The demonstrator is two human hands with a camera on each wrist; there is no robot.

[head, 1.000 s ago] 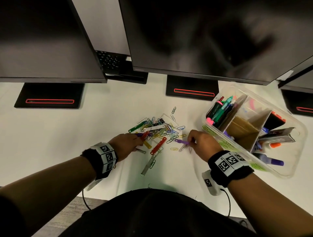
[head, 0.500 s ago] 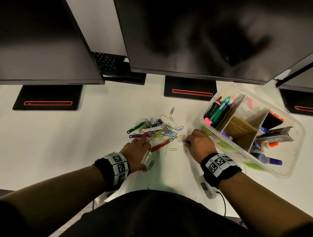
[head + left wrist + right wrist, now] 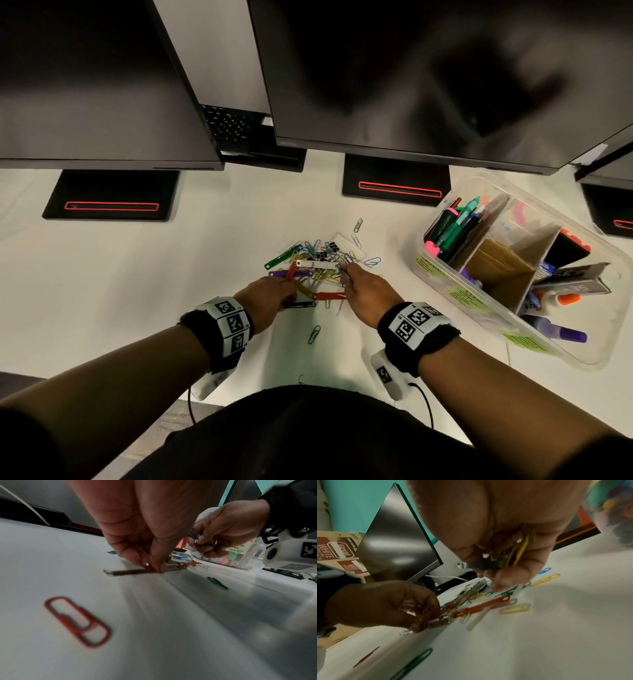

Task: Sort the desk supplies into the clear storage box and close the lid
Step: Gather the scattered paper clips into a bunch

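White surface (image 3: 137, 291) in the head view carries a heap of paper clips (image 3: 322, 263), both hands at its near edge, the clear storage box (image 3: 442, 284) to the right, lid off. Left wrist view: left hand (image 3: 145, 534) has its grip pinched together on a dark fastener strip (image 3: 126, 572). Right wrist view: right hand (image 3: 505, 534) is clamped on a bunch of clips (image 3: 518, 553).

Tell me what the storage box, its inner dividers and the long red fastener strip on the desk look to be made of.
Storage box: clear, glossy plastic, since the contents and labels show through its wall.
Dividers: likely brown cardboard, matte and flat-coloured, with cut edges.
Red fastener strip: probably smooth coloured plastic, evenly red with a punched hole at one end in the right wrist view; coated metal cannot be ruled out.
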